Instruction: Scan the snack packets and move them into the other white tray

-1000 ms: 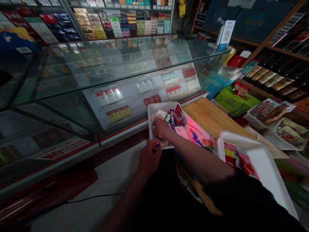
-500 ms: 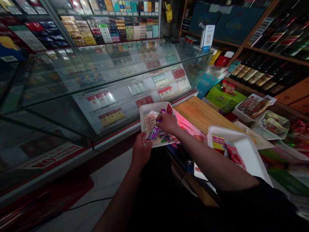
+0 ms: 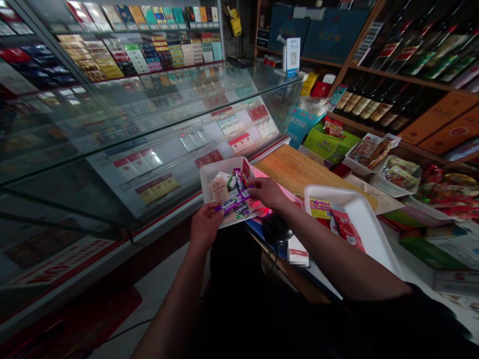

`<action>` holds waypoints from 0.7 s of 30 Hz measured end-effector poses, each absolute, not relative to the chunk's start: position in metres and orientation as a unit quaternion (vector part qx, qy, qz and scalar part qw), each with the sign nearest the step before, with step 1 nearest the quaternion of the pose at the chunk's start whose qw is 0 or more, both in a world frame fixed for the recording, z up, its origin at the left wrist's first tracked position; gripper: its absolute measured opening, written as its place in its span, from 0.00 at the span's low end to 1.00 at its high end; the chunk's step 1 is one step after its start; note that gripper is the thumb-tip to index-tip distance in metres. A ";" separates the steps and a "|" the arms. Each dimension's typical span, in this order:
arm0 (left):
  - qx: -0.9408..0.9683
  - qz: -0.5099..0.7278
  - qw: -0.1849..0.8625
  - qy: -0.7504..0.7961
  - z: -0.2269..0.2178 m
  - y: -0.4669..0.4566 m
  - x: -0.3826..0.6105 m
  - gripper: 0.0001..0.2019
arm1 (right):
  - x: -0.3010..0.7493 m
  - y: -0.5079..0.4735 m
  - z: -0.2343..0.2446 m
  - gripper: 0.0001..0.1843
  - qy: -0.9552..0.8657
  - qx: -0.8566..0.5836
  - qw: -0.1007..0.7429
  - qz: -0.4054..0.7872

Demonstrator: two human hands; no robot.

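Stretched between my two hands is a long purple candy pack, slightly tilted, over a white plastic tray. My left hand pinches the pack's left end at the tray's near left corner. Its right end is between the fingers of my right hand, at the tray's right side. Inside the tray lie a beige printed packet, another purple-wrapped candy and several small packets. A pink sheet or package beside the tray is partly covered by my right hand.
A second white tray with red and yellow packets stands right of my forearm on the wooden counter. A black rounded device sits below my right wrist. The glass display case runs along the left; bottle shelves stand at right.
My right hand has drawn back rightward from the tray's middle, and the purple pack now spans both hands. My left hand has closed on its end. The camera view has shifted right.
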State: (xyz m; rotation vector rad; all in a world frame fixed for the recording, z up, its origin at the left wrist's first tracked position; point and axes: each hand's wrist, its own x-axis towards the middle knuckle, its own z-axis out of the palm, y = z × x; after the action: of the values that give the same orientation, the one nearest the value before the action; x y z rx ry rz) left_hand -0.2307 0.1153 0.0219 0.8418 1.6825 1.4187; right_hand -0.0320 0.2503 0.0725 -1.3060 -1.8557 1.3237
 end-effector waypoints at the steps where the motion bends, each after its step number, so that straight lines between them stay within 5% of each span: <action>1: 0.318 0.565 0.399 0.648 0.023 0.116 -0.229 0.24 | -0.026 0.250 0.073 0.13 -0.687 -0.469 0.248 0.497; 21: 0.405 0.523 0.351 0.663 0.019 0.147 -0.200 0.24 | 0.058 0.251 0.061 0.16 -0.734 -0.498 0.302 0.350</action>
State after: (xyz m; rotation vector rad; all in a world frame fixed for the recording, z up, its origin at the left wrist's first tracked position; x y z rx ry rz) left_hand -0.1998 0.1471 0.0187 1.0479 1.7154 1.3547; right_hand 0.0580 0.2515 0.0613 -1.3205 -1.9460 0.9273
